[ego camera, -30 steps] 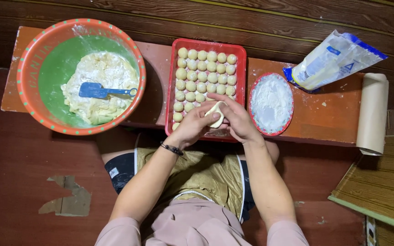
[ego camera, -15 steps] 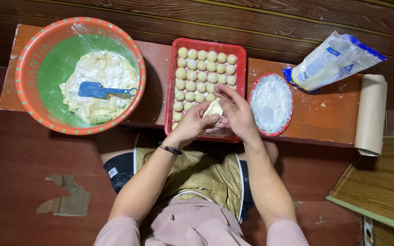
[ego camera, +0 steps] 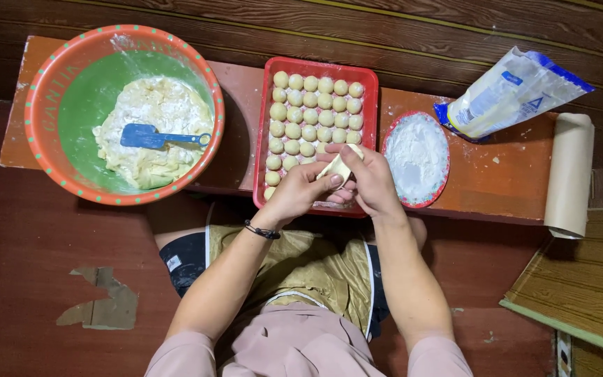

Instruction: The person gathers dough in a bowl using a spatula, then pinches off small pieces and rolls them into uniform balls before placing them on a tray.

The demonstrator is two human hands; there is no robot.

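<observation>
Both hands meet over the near edge of a red tray (ego camera: pixel 263 139) that sits in the middle of a long, narrow orange-brown surface (ego camera: pixel 504 174). The left hand (ego camera: pixel 300 192) is curled, its thumb and fingertips pinching one end of a pale piece of dough (ego camera: pixel 338 166), and a dark band circles its wrist. The right hand (ego camera: pixel 370 183) is cupped around the other side of the same piece, fingers closed against it, so the dough is held between the two hands just above the tray's front right corner. The piece looks stretched and flattened rather than round. Inside the tray lie neat rows of small dough balls (ego camera: pixel 308 115), filling the far part and thinning out toward the hands. To the left on the surface stands a large orange bowl (ego camera: pixel 43 105) with a green inside, holding a mound of dough (ego camera: pixel 155 119) with a blue scraper (ego camera: pixel 153 137) lying on top. Just right of the tray is a small red-rimmed plate (ego camera: pixel 388 134) heaped with white flour, touching or nearly touching the tray's side. Beyond it a flour bag (ego camera: pixel 511 94) lies tilted, and a roll of brown paper (ego camera: pixel 568 174) rests at the far right end. The person sits with knees under the surface, above a dark red floor (ego camera: pixel 36 265).
</observation>
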